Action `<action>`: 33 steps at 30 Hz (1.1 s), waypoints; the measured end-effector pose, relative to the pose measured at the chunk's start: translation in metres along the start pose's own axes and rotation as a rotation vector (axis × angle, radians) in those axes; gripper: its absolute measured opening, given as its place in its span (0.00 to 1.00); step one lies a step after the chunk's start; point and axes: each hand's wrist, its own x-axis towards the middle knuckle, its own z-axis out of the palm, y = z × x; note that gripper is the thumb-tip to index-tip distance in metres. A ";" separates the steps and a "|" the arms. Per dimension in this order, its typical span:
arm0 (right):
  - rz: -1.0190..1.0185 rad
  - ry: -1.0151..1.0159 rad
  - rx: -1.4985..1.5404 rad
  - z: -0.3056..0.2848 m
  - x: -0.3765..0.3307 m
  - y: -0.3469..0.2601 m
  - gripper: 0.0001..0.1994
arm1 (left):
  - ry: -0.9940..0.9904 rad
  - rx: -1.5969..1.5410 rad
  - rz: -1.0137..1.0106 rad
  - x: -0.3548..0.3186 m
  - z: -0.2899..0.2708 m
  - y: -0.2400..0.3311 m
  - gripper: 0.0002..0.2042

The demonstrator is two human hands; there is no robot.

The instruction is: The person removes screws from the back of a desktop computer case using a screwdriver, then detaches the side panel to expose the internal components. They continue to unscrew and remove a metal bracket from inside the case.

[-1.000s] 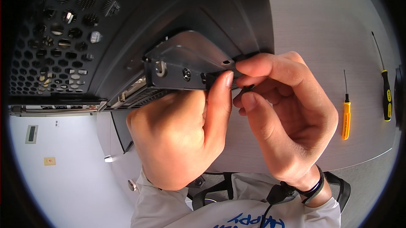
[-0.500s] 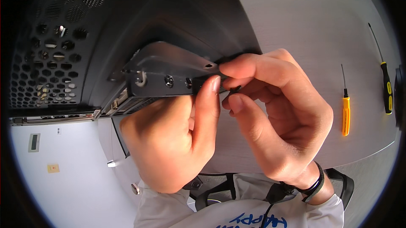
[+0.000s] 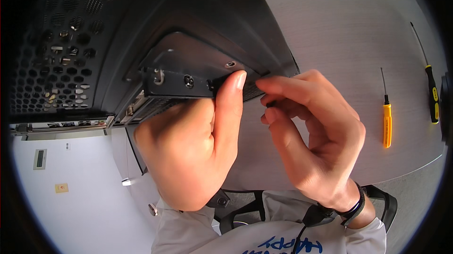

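Black bracket (image 3: 186,60) on PC-type case (image 3: 212,8), L & R hands at its edge

R hand (image 3: 332,138): grip nearly closed; index tip slightly apart from thumb, small dark piece (image 3: 270,105) pinched btwn thumb tip & fingers (exact kind unclear, mostly covered). Piece sits just beside bracket's R end, near L thumb; contact w/ bracket can't be told.

L hand (image 3: 181,155): grip clamped on bracket's lower edge, thumb flat on near side, fingers curled under, fingertips hidden.

Container: case, dark, w/ perforated panel (image 3: 61,65) at L; pale & metallic bits show thru the hex. holes, too small to identify. Bracket bears 1 small hole in upper face, plus round fitting (image 3: 188,82) on its flange.

Count: 1 bracket, 1 dark piece, 2 screwdrivers on grey worktop (image 3: 330,32), well apart from hands: 1 yellow-handled screwdriver (image 3: 387,125), 1 black-and-yellow screwdriver (image 3: 432,96).
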 end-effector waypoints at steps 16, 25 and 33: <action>0.622 0.033 0.664 0.012 -0.005 -0.010 0.18 | 0.051 -0.042 -0.029 -0.001 0.007 -0.005 0.20; 0.638 0.051 0.687 0.014 -0.011 -0.003 0.19 | 0.025 0.006 -0.023 -0.001 0.005 -0.005 0.22; 0.577 0.079 0.740 0.012 -0.013 -0.005 0.19 | 0.013 0.002 -0.048 0.000 0.002 -0.001 0.23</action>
